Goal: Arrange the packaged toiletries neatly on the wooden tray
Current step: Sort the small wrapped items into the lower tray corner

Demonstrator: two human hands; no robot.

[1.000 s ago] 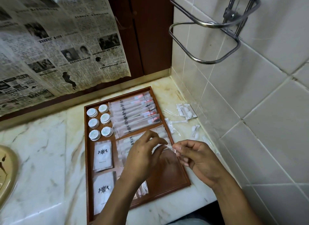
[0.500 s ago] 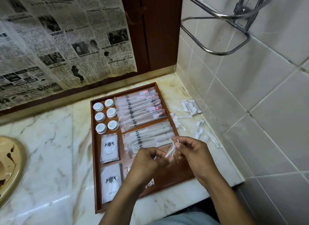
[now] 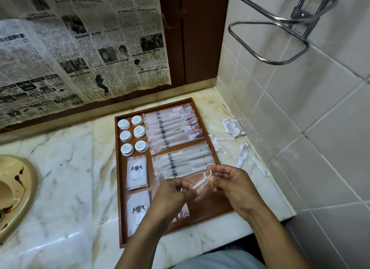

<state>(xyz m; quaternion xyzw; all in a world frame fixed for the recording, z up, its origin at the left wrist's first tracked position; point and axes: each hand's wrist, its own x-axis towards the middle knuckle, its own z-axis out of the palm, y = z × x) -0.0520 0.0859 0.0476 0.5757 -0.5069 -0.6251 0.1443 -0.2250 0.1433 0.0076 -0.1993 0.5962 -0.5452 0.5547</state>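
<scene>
The wooden tray (image 3: 117,168) lies on the marble counter. It holds several white round caps (image 3: 132,135), long clear sachets at the back (image 3: 172,126), white long sachets (image 3: 184,162) and two flat white packets (image 3: 137,173). Over the tray's near right part, my left hand (image 3: 176,192) and my right hand (image 3: 230,182) pinch the two ends of a small clear cotton-swab packet (image 3: 202,181). A few swab packets (image 3: 183,211) show under my left wrist.
Loose cotton-swab packets (image 3: 233,127) are scattered on the counter between the tray and the tiled wall. A beige basin (image 3: 18,192) sits at the left. Newspaper (image 3: 80,48) hangs behind, and a metal rack (image 3: 280,36) juts from the wall above.
The view has shifted left and back a little. Both hands have drawn slightly toward me, still holding the clear packet between them.
</scene>
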